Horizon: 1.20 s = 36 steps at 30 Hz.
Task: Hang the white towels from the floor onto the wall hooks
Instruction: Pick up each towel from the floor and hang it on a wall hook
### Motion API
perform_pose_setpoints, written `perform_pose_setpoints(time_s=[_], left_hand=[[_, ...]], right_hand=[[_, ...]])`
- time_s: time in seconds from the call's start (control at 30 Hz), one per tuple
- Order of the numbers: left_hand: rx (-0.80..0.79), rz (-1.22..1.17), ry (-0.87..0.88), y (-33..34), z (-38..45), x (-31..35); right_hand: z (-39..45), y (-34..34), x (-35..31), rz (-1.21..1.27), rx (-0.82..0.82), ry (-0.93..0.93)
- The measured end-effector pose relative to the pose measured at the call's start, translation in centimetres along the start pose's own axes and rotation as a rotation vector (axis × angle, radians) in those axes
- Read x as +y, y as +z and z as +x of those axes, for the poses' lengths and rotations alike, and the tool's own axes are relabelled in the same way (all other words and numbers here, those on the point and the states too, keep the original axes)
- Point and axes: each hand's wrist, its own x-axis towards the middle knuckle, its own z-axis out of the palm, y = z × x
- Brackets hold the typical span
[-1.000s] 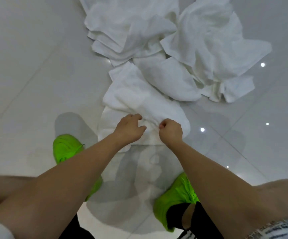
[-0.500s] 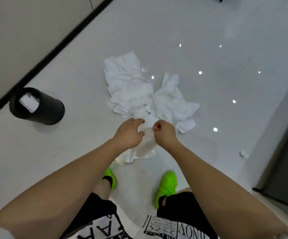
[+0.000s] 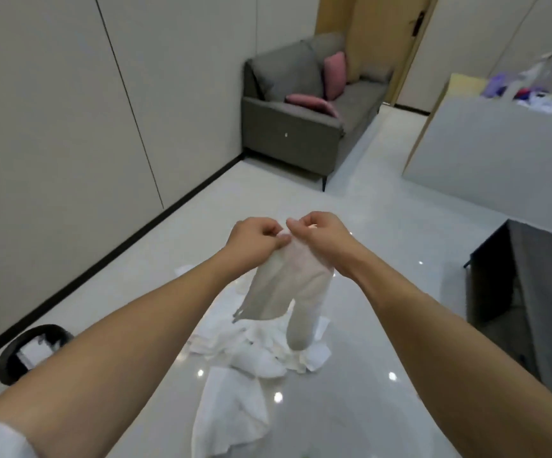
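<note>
Between my two hands hangs one white towel (image 3: pixel 287 285), gripped at its top edge. My left hand (image 3: pixel 256 238) has its fingers curled in and pinches the cloth against the thumb; my right hand (image 3: pixel 317 231) does the same just beside it, so that the knuckles of the two nearly touch. Neither hand holds anything else.

Position of the towel relative to my fingers: the pinched edge sits right at the fingertips, and the rest drops straight below them in two loose folds, the longer fold reaching down to or just above the heap below; I cannot tell whether it touches. Beneath my hands, on the floor (image 3: pixel 383 292), the remaining towels (image 3: pixel 254 355) lie crumpled in that heap, with one more spread flat nearer my body.

Step in hand, as I judge it: the pick-up is done for this one towel and the carry to the wall has yet to begin. No hooks show anywhere in view, so the next move calls for turning to find them, then spreading my hands apart along the edge so the cloth opens and can be draped over a hook without slipping. The folds hang low enough to drag across the heap if I walk off without raising them.
</note>
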Motion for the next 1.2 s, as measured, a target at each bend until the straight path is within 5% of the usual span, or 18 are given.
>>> perform_pose_setpoints(time_s=[0.17,0.3,0.47,0.7,0.83,0.93,1.07,1.2], left_hand=[[-0.006,0.084,0.253,-2.3,-2.5,4.7],[-0.03,0.08,0.414,-2.9,-4.6,7.1],[0.046,0.069,0.49,-1.5,-7.6,9.5],[0.132,0.093,0.393,2.1,-11.7,13.1],[-0.427,0.072,0.487,8.4,-17.3,17.6],[-0.713,0.113,0.61,16.6,-23.8,21.5],[-0.562,0.096,0.613,24.7,-27.6,25.5],[-0.401,0.029,0.547,29.8,-28.5,28.9]], right_hand=[[-7.2,-2.7,-1.1,-0.259,0.126,0.029],[-12.6,-3.9,-0.3,-0.53,0.415,0.142],[-19.6,-6.5,0.8,-0.694,0.602,0.297],[-29.5,-12.5,3.8,-0.433,0.883,0.335],[-34.3,-15.2,4.1,0.001,0.877,0.123],[-38.7,-17.8,4.3,-0.12,0.771,0.082],[-47.5,-23.4,8.5,-0.484,0.756,0.172],[-56.0,-28.4,14.6,-0.535,0.801,0.418]])
